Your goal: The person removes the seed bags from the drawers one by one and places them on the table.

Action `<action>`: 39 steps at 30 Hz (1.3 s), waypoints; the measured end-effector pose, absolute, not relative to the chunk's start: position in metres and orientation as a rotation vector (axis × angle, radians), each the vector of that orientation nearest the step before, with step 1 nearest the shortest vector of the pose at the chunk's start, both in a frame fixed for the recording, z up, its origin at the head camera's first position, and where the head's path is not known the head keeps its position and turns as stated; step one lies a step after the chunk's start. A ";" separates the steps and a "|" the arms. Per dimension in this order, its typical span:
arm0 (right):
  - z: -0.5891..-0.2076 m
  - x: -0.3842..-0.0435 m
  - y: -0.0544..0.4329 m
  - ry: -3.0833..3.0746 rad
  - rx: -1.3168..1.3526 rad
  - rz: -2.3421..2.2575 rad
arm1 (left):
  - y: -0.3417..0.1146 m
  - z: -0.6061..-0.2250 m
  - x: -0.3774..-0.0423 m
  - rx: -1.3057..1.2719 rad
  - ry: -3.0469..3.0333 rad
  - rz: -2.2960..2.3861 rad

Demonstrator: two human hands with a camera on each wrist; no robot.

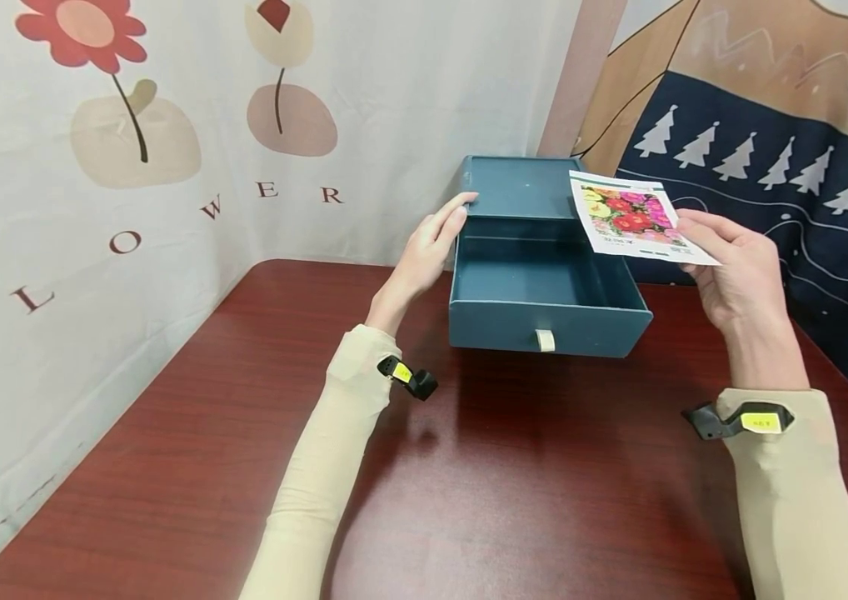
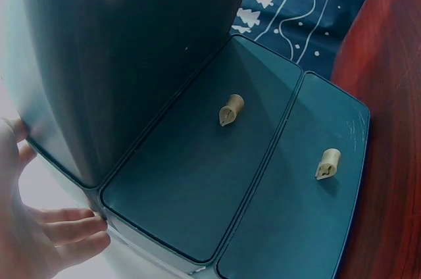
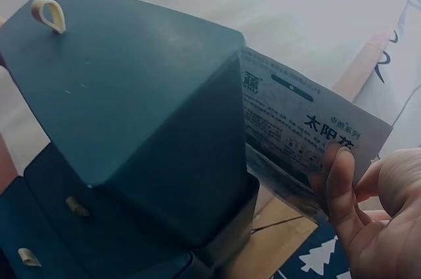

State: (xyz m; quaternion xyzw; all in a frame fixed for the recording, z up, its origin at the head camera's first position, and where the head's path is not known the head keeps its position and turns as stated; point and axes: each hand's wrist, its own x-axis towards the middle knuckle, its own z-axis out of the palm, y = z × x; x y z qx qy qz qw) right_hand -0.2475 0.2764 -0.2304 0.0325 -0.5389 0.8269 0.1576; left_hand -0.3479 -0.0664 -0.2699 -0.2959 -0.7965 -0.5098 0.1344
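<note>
A blue drawer cabinet (image 1: 520, 185) stands at the back of the table, its top drawer (image 1: 495, 327) pulled out toward me with a bare floor showing inside. My left hand (image 1: 424, 250) rests along the cabinet's left side, fingers fairly straight and tips at the upper edge. Between thumb and fingers, my right hand (image 1: 742, 267) pinches a flower seed packet (image 1: 622, 218) by its right end. The packet is held above the drawer's right side, its colourful blossom picture facing up. Its printed underside appears in the right wrist view, partly hidden behind the drawer.
Two lower drawers with cream pull tabs (image 2: 231, 109) sit closed beneath the pulled-out one. The reddish-brown table (image 1: 529, 500) extends in front. A white flower-print curtain (image 1: 394, 100) hangs behind and left; a navy tree-print cloth (image 1: 806, 225) hangs at the right.
</note>
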 end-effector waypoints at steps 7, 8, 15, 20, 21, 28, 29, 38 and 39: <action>-0.233 -0.252 0.284 -1.439 0.063 2.444 | -0.066 -0.270 -0.348 -0.833 -2.333 -1.462; -0.233 -0.253 0.285 -1.428 0.057 2.454 | -0.066 -0.270 -0.348 -0.834 -2.332 -1.465; -0.236 -0.255 0.292 -1.342 0.009 2.489 | -0.066 -0.270 -0.347 -0.834 -2.326 -1.473; -0.236 -0.256 0.295 -1.324 -0.030 2.474 | -0.066 -0.270 -0.347 -0.828 -2.336 -1.462; -0.236 -0.256 0.295 -1.323 -0.037 2.470 | -0.066 -0.270 -0.346 -0.829 -2.336 -1.460; -0.239 -0.259 0.298 -1.298 -0.045 2.447 | -0.066 -0.270 -0.346 -0.830 -2.342 -1.465; -0.239 -0.259 0.299 -1.297 -0.051 2.442 | -0.066 -0.270 -0.346 -0.830 -2.342 -1.464; -0.247 -0.266 0.306 -1.294 -0.110 2.412 | -0.067 -0.270 -0.347 -0.833 -2.337 -1.465; -0.248 -0.267 0.306 -1.300 -0.108 2.409 | -0.067 -0.270 -0.347 -0.833 -2.335 -1.465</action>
